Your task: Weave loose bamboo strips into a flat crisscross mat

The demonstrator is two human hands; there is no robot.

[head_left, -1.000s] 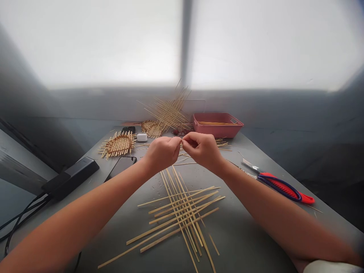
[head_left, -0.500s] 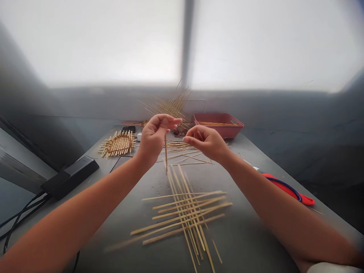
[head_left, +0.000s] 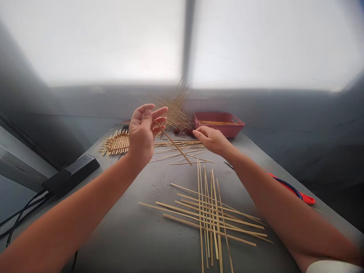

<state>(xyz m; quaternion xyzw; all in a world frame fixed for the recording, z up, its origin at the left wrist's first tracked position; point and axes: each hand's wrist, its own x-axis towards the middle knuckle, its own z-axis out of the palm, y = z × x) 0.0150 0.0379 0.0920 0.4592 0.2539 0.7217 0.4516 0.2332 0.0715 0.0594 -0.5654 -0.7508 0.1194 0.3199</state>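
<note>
You seem to be in a small handicraft workshop: your gray surface [head_left: 127,242] carries a crossed lattice of bamboo-like strips [head_left: 212,218], loose strips [head_left: 182,146], a woven mat [head_left: 118,143], red-and-blue-handled scissors [head_left: 307,198] and a pink plastic bin [head_left: 222,131], before bright, pale panels [head_left: 113,45].

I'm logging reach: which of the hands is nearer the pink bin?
Right. The right hand is in front of the bin; the left hand is farther off, leftward.
</note>
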